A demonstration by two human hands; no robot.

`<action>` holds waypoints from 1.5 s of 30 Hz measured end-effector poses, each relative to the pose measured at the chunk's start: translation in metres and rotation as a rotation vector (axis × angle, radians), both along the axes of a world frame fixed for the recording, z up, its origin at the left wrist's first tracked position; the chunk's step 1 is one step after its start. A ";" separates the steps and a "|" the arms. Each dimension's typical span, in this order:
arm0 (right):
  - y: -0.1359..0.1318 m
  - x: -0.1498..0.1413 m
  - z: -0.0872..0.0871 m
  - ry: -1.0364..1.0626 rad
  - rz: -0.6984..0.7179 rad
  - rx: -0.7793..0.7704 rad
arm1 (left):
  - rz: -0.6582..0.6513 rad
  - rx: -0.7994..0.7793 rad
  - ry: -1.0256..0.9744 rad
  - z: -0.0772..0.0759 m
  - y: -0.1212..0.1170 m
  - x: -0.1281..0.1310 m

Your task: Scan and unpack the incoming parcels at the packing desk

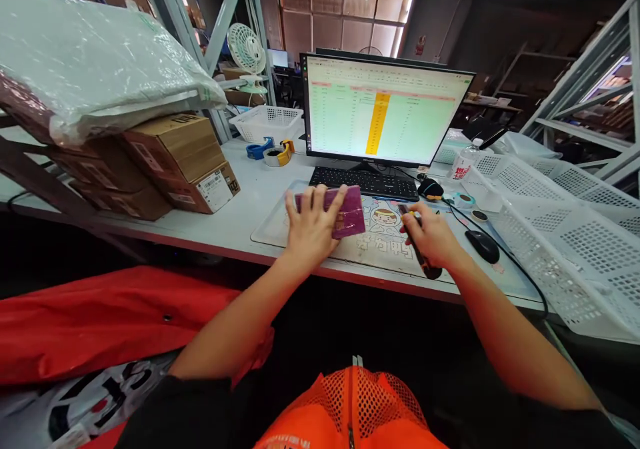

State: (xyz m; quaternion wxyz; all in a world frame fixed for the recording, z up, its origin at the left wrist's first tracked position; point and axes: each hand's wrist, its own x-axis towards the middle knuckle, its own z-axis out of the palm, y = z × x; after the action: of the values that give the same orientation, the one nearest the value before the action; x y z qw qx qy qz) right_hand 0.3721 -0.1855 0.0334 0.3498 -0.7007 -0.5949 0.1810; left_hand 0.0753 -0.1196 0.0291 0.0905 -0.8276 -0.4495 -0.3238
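The left hand (313,224) spreads over a purple packet (353,212), perhaps to steady it; apart, the right hand (433,236) grips a black tool (421,257).

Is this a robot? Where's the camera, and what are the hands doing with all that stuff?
No robot here! These are a person's own two bare hands, seen from one camera worn on their head. The left hand lies spread on a flat, shiny purple packet. The right hand grips a long, dark tool; I can't tell exactly what kind. Beneath is a pale, cartoon-printed mat on a white desk. Also there: a long black keyboard, a wide black-framed screen, a rounded black mouse and brown cardboard boxes.
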 end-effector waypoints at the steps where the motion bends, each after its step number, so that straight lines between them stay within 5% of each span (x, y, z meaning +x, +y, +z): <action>1: 0.001 -0.013 0.004 -0.112 0.015 0.030 | -0.020 -0.009 0.038 0.001 -0.002 0.007; 6: 0.009 -0.061 0.016 -0.523 0.067 0.066 | -0.016 -0.029 0.079 -0.003 -0.007 0.025; 19: 0.013 -0.102 0.033 -0.784 -0.003 -0.070 | 0.001 -0.001 0.084 -0.003 -0.007 0.024; 24: -0.008 -0.106 0.021 -0.811 0.014 -0.179 | -0.012 0.005 0.035 -0.003 -0.004 0.026; 29: -0.019 -0.080 0.019 -0.775 0.034 -0.157 | -0.002 -0.050 -0.122 0.007 0.002 0.004; 32: -0.018 -0.057 0.034 -0.712 0.118 0.022 | -0.175 -0.220 -0.354 0.007 0.007 -0.022; 36: -0.012 -0.050 0.064 -0.745 0.289 0.192 | -0.483 -0.451 -0.530 -0.011 0.002 -0.037; 40: -0.006 -0.071 0.085 -0.884 0.409 0.171 | -0.518 -0.556 -0.596 -0.030 -0.005 -0.032; 45: 0.001 -0.095 0.089 -1.048 0.422 0.094 | -0.520 -0.567 -0.611 -0.033 -0.004 -0.031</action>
State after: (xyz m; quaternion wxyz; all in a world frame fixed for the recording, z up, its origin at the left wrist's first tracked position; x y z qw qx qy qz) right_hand 0.2772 -0.1848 0.1220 -0.0049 -0.5465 -0.8235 -0.1519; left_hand 0.0443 -0.1238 -0.0039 -0.3583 -0.7714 -0.3046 -0.4287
